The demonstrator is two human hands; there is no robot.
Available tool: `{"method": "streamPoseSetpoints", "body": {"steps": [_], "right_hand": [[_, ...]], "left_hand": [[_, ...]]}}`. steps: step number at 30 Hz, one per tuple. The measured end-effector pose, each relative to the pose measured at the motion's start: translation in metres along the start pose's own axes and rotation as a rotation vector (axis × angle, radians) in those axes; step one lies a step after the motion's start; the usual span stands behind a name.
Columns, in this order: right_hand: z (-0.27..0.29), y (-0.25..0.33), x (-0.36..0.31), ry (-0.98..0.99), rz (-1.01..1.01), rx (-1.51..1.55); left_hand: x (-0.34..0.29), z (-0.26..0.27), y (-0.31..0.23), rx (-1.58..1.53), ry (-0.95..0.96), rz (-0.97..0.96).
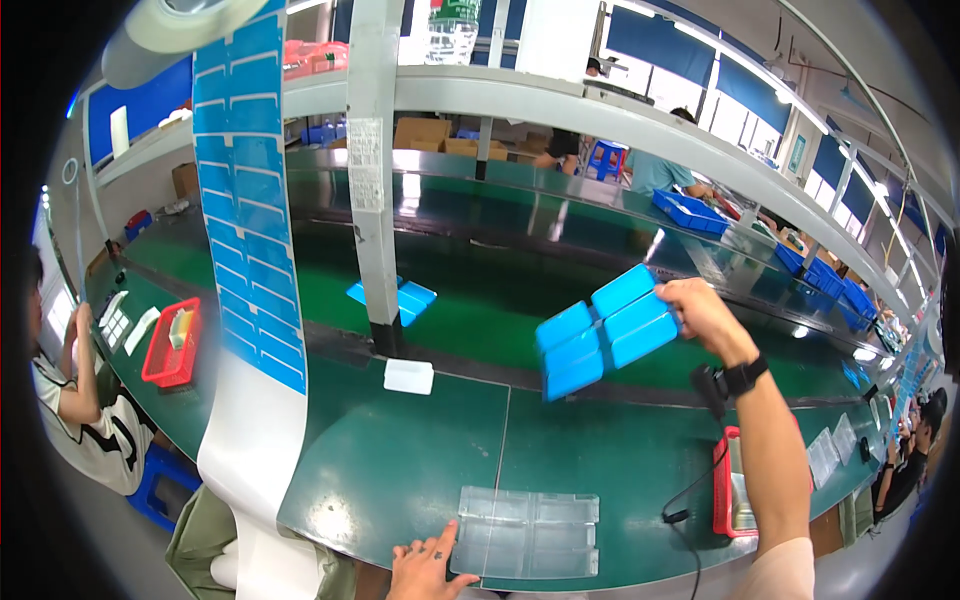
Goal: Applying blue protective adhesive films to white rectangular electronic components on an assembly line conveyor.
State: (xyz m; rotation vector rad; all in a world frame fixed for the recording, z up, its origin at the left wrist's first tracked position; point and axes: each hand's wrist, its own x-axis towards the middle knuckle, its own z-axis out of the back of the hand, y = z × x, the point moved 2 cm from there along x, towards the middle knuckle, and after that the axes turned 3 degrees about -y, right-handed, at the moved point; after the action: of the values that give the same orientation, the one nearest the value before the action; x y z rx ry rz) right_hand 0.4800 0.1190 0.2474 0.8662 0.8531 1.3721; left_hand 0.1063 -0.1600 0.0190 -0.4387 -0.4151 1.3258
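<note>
fingers [672,300] of the right hand [700,312] clamp the blue four-pocket plastic tray [603,333], raised at 3 o'clock above the green bench [400,470]. left hand [422,568], at 6 o'clock, fingers spread, touches the clear plastic tray [528,533] lying flat.

A long green workbench [400,470] runs beside a green conveyor belt [480,290], a grey upright post [372,170] rising between them. Grey shelving [620,120] arcs overhead, blue window blinds [660,45] hang behind, and ceiling lights glare off the belt.
</note>
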Motion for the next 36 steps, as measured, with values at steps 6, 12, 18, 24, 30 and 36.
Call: {"method": "streamPoseSetpoints", "body": {"steps": [6,12,18,24,30,36], "right_hand": [[0.065,-0.105,0.049,-0.287,-0.117,-0.841],[-0.049,-0.109,-0.001,0.224,0.0,-0.892],[-0.13,-0.065,-0.043,0.475,0.159,-0.845],[-0.131,-0.072,-0.059,0.618,0.118,-0.774],[-0.141,-0.079,-0.047,0.626,0.101,-0.708],[-0.161,-0.064,-0.047,0.65,0.132,-0.673]], "left_hand": [[0.002,0.017,-0.008,-0.046,0.082,0.002],[0.091,0.101,0.031,0.233,0.257,-0.14],[0.257,0.084,0.097,0.377,-0.066,-0.2],[0.283,0.069,0.121,0.491,-0.02,-0.036],[0.277,0.069,0.121,0.429,-0.089,-0.099],[0.267,0.067,0.123,0.389,-0.093,-0.075]]}}
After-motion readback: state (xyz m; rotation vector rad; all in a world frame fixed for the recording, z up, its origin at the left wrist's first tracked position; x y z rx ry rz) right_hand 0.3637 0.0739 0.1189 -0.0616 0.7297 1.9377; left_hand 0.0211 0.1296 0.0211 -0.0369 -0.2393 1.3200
